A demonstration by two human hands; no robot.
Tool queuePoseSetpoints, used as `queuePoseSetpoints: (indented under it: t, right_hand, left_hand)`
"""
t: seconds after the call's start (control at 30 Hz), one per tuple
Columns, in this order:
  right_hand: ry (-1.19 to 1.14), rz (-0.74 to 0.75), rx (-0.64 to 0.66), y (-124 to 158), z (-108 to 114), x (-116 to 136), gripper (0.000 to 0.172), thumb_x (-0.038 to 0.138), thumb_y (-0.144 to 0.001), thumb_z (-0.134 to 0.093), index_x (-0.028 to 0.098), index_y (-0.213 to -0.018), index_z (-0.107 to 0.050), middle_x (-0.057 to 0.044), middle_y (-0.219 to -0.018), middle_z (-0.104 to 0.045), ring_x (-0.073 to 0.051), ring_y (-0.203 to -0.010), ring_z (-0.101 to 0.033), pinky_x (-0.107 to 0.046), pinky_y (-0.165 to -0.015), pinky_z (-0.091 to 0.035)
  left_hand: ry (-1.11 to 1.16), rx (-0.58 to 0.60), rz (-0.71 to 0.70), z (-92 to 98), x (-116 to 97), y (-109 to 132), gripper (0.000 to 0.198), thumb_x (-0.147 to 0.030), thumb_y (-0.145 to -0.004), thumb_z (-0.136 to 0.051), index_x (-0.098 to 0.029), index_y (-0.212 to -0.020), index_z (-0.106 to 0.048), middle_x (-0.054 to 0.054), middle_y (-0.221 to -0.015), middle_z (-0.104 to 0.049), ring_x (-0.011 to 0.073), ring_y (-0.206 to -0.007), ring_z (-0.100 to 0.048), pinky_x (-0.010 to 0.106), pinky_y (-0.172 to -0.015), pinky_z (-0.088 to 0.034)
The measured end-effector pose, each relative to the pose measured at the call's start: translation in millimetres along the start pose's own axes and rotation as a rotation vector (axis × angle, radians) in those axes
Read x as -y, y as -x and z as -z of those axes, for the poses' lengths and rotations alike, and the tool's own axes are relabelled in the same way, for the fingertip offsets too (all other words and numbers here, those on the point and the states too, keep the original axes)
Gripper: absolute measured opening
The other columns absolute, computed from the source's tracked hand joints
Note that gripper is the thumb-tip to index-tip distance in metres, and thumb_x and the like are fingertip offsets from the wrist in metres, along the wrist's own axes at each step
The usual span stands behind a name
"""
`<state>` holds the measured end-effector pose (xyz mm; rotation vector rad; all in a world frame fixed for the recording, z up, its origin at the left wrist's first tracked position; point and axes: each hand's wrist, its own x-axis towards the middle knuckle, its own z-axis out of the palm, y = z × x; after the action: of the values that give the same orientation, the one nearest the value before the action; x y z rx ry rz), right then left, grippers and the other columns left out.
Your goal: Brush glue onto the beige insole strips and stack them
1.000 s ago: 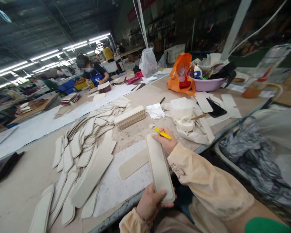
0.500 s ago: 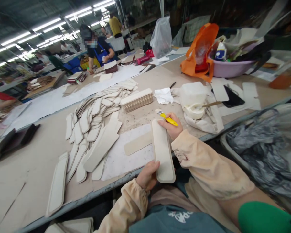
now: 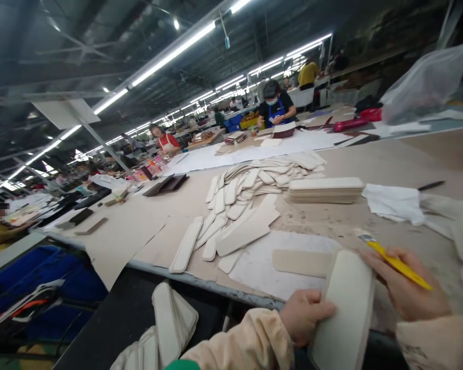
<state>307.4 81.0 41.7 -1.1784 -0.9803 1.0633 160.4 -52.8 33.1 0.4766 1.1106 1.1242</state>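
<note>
A long, cream, round-cornered panel (image 3: 347, 308) is held up before me at the table edge. My left hand (image 3: 303, 316) is closed on its left side, the thumb lying on its face. My right hand (image 3: 412, 282) is closed with a yellow-handled brush (image 3: 399, 264) across its fingers, bristles pointing left and away. Its fingertips also touch the panel's upper right edge. Behind the panel, a similar beige strip (image 3: 303, 262) lies flat on a white sheet (image 3: 254, 280). Further left is a loose heap of cream panels (image 3: 243, 185).
A neat panel stack (image 3: 324, 190) stands behind the sheet, beside crumpled white paper (image 3: 393, 203). More panels (image 3: 170, 324) rest on a dark surface below the table edge. Blue crates (image 3: 34, 277) sit at lower left. A co-worker in a blue apron (image 3: 275, 110) works across the table.
The view has swung left and up, so the orange bag and basin are gone from sight. Both hands still hold the panel and brush, now lower right in view.
</note>
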Motion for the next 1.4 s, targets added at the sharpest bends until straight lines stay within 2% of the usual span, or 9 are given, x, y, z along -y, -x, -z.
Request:
queuePoseSetpoints:
  t: [0.23,0.57,0.7,0.83,0.97,1.07,1.2,1.3,1.4]
  right_hand:
    - [-0.182,-0.163,0.008,-19,8,-10,0.054,0.047,-0.043,-0.088,0.032,-0.081,-0.052,-0.015,-0.087,-0.068,-0.021,-0.068,-0.066,-0.049,-0.068,-0.049]
    - [-0.266,-0.151,0.042,-18,8,-4,0.060,0.036,-0.041,-0.092,0.024,-0.082,-0.050,-0.009,-0.079,-0.073,-0.017,-0.063,-0.068,-0.021,-0.057,-0.058]
    - [-0.263,-0.135,0.069,-16,5,-5,0.054,0.037,-0.045,-0.091,0.023,-0.079,-0.052,-0.011,-0.081,-0.073,-0.018,-0.062,-0.069,-0.023,-0.057,-0.058]
    - [-0.232,-0.154,0.081,-12,7,-10,0.048,0.043,-0.053,-0.087,0.023,-0.081,-0.053,-0.009,-0.080,-0.072,-0.016,-0.058,-0.067,-0.023,-0.055,-0.056]
    - [-0.207,-0.126,0.084,-6,11,-12,0.046,0.056,-0.063,-0.078,0.020,-0.082,-0.056,-0.002,-0.071,-0.068,-0.011,-0.052,-0.061,-0.022,-0.050,-0.053]
    - [-0.203,-0.025,0.064,-5,14,-11,0.040,0.055,-0.072,-0.071,0.019,-0.085,-0.060,0.004,-0.060,-0.056,-0.007,-0.046,-0.048,-0.023,-0.049,-0.053]
    - [-0.210,0.033,0.002,-4,18,-9,0.034,0.052,-0.078,-0.064,0.019,-0.087,-0.062,0.008,-0.052,-0.042,-0.007,-0.044,-0.036,-0.022,-0.045,-0.051]
    - [-0.185,0.041,-0.039,-1,22,-9,0.027,0.045,-0.080,-0.062,0.019,-0.086,-0.060,0.008,-0.050,-0.039,-0.008,-0.043,-0.033,-0.021,-0.044,-0.048]
    - [-0.163,0.035,-0.048,5,26,-12,0.025,0.042,-0.078,-0.063,0.018,-0.085,-0.059,0.008,-0.051,-0.040,-0.008,-0.044,-0.035,-0.020,-0.043,-0.046]
  left_hand:
    - [-0.084,-0.104,-0.140,82.0,-62,45,0.047,-0.049,-0.058,-0.081,-0.012,-0.084,-0.071,0.005,-0.070,-0.068,0.0115,-0.057,-0.056,0.023,-0.059,-0.040]
    - [-0.388,-0.578,-0.318,265.8,-208,97,0.058,-0.044,-0.056,-0.082,-0.015,-0.104,-0.063,0.001,-0.075,-0.070,0.0147,-0.065,-0.061,0.023,-0.059,-0.045]
    - [-0.544,-0.760,-0.272,315.6,-233,89,0.047,-0.042,-0.060,-0.077,-0.014,-0.096,-0.065,0.001,-0.068,-0.068,0.0169,-0.063,-0.062,0.026,-0.057,-0.047]
    - [-0.736,-0.916,-0.208,340.0,-238,80,0.032,-0.040,-0.062,-0.073,-0.016,-0.081,-0.065,0.001,-0.062,-0.065,0.0196,-0.064,-0.062,0.031,-0.061,-0.050]
    - [-0.946,-1.078,-0.262,341.1,-235,66,0.024,-0.034,-0.058,-0.073,-0.018,-0.071,-0.063,0.005,-0.069,-0.064,0.0285,-0.084,-0.062,0.043,-0.078,-0.051]
    - [-1.107,-1.056,-0.476,312.1,-205,47,0.025,-0.035,-0.067,-0.069,-0.020,-0.087,-0.067,0.006,-0.098,-0.066,0.0294,-0.100,-0.059,0.049,-0.093,-0.046]
    - [-1.427,-0.469,-1.106,231.5,-133,21,0.027,-0.029,-0.083,-0.062,-0.023,-0.109,-0.064,0.006,-0.109,-0.065,0.0225,-0.103,-0.060,0.040,-0.095,-0.048]
    - [-1.484,-0.136,-1.196,174.5,-93,-4,0.026,-0.020,-0.086,-0.058,-0.023,-0.112,-0.063,0.007,-0.108,-0.066,0.0204,-0.103,-0.060,0.037,-0.091,-0.052]
    - [-1.589,0.014,-1.149,146.9,-79,-26,0.025,-0.022,-0.087,-0.056,-0.021,-0.111,-0.065,0.010,-0.115,-0.065,0.0238,-0.110,-0.057,0.042,-0.094,-0.052]
